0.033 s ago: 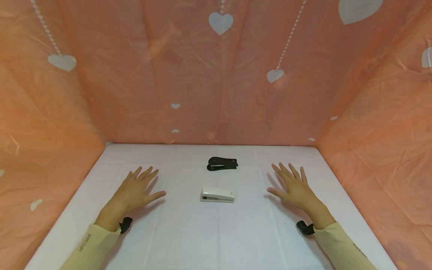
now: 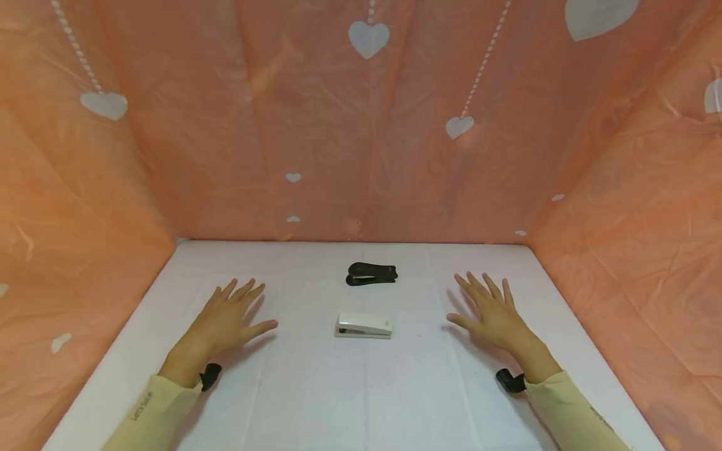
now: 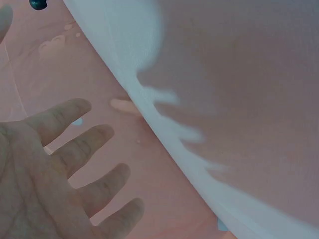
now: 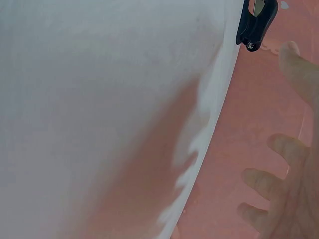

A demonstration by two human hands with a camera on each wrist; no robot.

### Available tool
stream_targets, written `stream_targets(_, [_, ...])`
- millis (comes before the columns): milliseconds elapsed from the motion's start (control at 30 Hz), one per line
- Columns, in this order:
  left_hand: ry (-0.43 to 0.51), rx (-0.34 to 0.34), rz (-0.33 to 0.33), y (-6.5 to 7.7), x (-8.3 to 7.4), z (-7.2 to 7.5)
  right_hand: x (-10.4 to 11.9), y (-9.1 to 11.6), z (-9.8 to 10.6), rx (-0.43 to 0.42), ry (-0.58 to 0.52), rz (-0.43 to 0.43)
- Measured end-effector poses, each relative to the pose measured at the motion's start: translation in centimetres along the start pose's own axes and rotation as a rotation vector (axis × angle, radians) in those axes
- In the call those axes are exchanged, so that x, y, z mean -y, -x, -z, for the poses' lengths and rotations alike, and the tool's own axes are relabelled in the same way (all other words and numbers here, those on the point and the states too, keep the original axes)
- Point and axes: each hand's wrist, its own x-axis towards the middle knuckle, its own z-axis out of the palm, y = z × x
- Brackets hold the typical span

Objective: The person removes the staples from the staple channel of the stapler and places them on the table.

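Observation:
A black stapler lies toward the back of the white table. In front of it, nearer the middle, lies a white stapler. To the left, my left hand hovers above the table with fingers spread and holds nothing. Over on the right, my right hand is likewise spread and apart from both staplers. The left wrist view shows the palm and fingers of the left hand. In the right wrist view, one end of the black stapler shows near the right thumb.
A white cloth covers the table. Orange sheeting with white hearts stands behind it and along both sides. Each wrist carries a small black camera, one at the left cuff and one at the right.

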Motion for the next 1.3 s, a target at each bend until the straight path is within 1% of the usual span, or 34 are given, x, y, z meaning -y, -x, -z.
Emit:
stream_targets(167, [-0.001,-0.007,-0.005,0.0,-0.2,-0.1,-0.1,0.1,-0.1,-0.001,-0.016,-0.001])
stream_targets(367, [0.002,-0.011,-0.034,-0.1,-0.7,-0.7,0.2,0.2,-0.6,0.018,-0.033,0.009])
stream_targets(667, [0.001,-0.017,-0.073,-0.4,-2.0,-1.2,1.8,0.0,-1.0,-0.008,-0.042,0.056])
stream_targets(900, [0.002,-0.023,-0.105,-0.9,-2.9,-1.7,3.0,-0.3,-1.5,0.019,-0.052,0.070])
stream_targets(1167, [-0.016,-0.011,-0.133,-1.3,-4.0,-2.0,4.5,-0.6,-1.6,0.008,-0.059,0.111])
stream_targets(1300, [0.007,-0.003,-0.141,-1.6,-4.5,-1.9,5.1,-0.9,-1.8,0.018,-0.064,0.126])
